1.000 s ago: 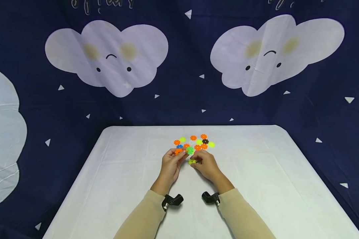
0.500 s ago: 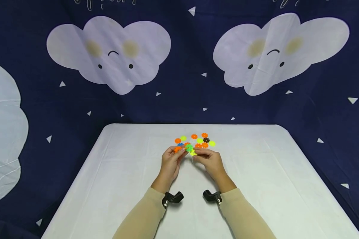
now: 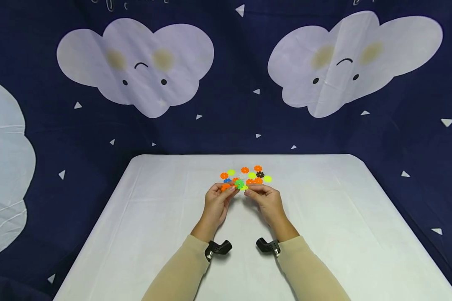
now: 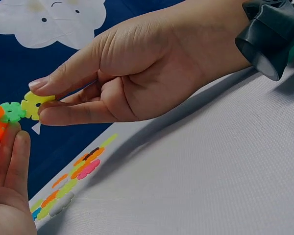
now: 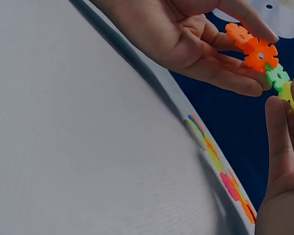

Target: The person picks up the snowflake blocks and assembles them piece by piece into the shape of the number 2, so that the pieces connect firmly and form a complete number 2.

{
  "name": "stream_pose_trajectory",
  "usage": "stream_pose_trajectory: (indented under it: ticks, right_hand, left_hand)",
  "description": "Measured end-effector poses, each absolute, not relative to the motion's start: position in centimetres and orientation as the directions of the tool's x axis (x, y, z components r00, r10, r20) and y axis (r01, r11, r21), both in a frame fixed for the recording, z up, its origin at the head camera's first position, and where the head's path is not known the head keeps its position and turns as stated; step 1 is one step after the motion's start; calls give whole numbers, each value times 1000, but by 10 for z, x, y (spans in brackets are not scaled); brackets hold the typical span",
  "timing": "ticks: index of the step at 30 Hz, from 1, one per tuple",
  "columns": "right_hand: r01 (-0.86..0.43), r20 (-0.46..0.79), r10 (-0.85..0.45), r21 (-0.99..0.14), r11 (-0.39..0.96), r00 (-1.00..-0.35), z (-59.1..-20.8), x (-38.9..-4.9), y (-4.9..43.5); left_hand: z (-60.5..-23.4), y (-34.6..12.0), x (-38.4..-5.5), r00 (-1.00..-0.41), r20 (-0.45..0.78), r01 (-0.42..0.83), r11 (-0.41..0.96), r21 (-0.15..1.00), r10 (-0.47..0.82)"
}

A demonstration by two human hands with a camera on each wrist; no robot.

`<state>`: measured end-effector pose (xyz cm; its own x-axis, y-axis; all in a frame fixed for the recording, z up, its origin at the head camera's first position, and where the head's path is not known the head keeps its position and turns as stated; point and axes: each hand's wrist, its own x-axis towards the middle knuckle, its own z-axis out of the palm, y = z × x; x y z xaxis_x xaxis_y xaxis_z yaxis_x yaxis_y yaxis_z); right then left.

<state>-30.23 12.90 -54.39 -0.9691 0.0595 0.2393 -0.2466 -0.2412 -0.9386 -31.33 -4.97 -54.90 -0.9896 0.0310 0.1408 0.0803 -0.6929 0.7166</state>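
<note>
My left hand (image 3: 214,205) holds a short chain of plastic snowflake discs: two orange ones (image 5: 261,56) and a green one (image 5: 278,77) at the end. Between thumb and fingers, my right hand (image 3: 268,202) pinches a yellow snowflake disc (image 4: 33,104). The yellow disc's edge meets the edge of the green disc (image 4: 12,112). Both hands are raised above the table in the wrist views, fingertips close together. Part of the chain is hidden behind the left hand's fingers in the head view.
Loose discs lie beyond the hands on the white table (image 3: 154,234): several orange (image 3: 258,168), several yellow-green (image 3: 268,179), a black one (image 3: 260,174), a blue one (image 3: 227,181) and a pink one (image 4: 89,169). Behind the table hangs a dark blue cloth (image 3: 233,125) with clouds.
My right hand has lifted and turned, bringing the yellow disc up from below to the green disc's edge. The left hand has kept its hold on the chain and stayed nearly in place.
</note>
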Motion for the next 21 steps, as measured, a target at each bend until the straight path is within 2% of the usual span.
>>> stream_pose_trajectory:
  ticks: [8,14,21]
  right_hand:
    - [-192,214,6,-865,-463,-977,-544,-305,128]
    - [-187,227,-33,-869,-457,-973,-547,-304,129]
    - [-228,272,-48,-881,-415,-961,-550,-305,131]
  left_hand:
    - [-548,-49,-313,-975,215,115,-690,715,60]
    - [-549,-49,-312,-975,217,132,-651,748,51]
    - [-549,-49,-309,-956,286,208,-544,813,61]
